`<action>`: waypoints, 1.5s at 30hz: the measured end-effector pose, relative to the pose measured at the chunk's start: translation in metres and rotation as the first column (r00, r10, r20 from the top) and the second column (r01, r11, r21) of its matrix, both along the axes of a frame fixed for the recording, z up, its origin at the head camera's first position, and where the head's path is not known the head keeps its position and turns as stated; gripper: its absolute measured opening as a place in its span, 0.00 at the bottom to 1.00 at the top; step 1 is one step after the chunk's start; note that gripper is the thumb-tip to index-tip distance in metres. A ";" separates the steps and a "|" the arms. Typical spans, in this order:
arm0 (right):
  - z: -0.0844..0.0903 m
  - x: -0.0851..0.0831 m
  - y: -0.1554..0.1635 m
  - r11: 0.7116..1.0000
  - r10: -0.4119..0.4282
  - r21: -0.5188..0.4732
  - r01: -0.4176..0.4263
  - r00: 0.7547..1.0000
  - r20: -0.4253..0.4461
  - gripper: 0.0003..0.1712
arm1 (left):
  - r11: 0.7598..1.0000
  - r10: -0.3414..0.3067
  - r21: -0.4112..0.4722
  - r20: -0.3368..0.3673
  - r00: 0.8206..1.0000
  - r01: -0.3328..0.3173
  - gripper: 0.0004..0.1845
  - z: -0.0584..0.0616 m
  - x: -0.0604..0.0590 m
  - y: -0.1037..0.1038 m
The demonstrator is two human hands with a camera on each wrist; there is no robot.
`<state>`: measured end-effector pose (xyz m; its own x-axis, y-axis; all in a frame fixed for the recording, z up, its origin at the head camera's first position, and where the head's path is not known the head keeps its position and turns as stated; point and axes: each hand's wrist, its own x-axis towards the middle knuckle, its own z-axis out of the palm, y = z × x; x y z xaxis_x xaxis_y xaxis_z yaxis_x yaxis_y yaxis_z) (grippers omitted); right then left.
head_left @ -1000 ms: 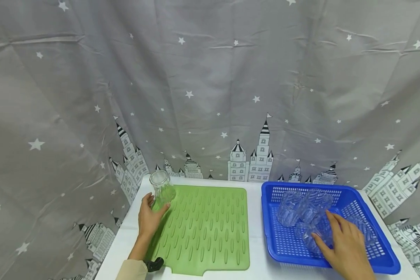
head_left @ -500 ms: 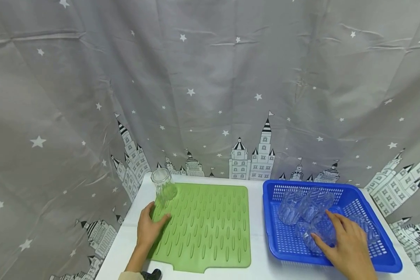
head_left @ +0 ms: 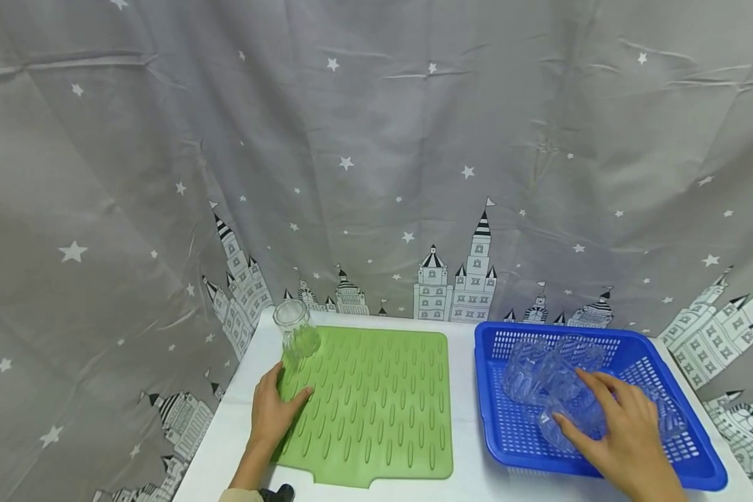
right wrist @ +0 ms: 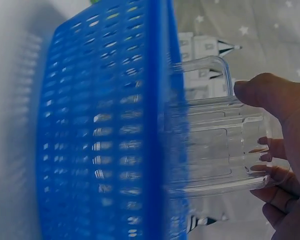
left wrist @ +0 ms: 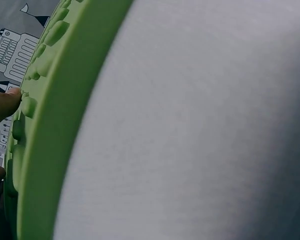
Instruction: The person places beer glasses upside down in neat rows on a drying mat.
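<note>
1. Head view: I observe the left hand at the left edge of the green mat. Its fingers are relaxed, thumb and index finger parted, and it grips nothing.
2. Head view: a single clear mug stands on the far left corner of the mat, just beyond the left hand. I cannot tell which end faces up.
3. Head view: the right hand reaches over the near right part of the blue basket. Clear glasses lie close together inside. The basket and mat rest apart on the white table, before a gray printed curtain.
4. Left wrist view: the thumb tip meets the mat's ridged face. Other fingertips show at lower left, cut off by the frame; I cannot tell their pressure.
5. Right wrist view: the right hand grips the held mug by one end, thumb beside the handle, fingers curled behind the glass. The held mug projects past the basket rim, its remainder behind the perforated wall.
</note>
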<state>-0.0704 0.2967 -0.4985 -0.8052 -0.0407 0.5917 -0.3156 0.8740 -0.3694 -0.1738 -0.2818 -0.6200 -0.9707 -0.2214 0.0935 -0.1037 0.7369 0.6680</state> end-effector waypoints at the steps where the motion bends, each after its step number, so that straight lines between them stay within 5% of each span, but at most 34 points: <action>1: 0.003 0.000 -0.002 1.000 0.007 -0.005 -0.007 1.000 0.001 0.50 | 1.000 -0.001 -0.002 0.000 1.000 0.001 0.54 0.001 0.000 0.000; 18: 0.040 -0.012 -0.054 0.991 0.132 -0.025 -0.135 0.988 -0.082 0.50 | 1.000 0.009 0.008 -0.011 1.000 -0.009 0.55 -0.003 0.000 0.000; 27: 0.045 -0.024 -0.084 0.972 0.234 0.008 -0.236 0.959 -0.162 0.45 | 1.000 0.017 0.005 -0.044 0.999 -0.017 0.55 -0.004 0.002 0.002; 45: 0.046 -0.041 -0.137 0.948 0.317 0.056 -0.312 0.941 -0.119 0.46 | 0.999 0.030 0.015 -0.051 0.998 -0.030 0.54 -0.001 0.005 0.002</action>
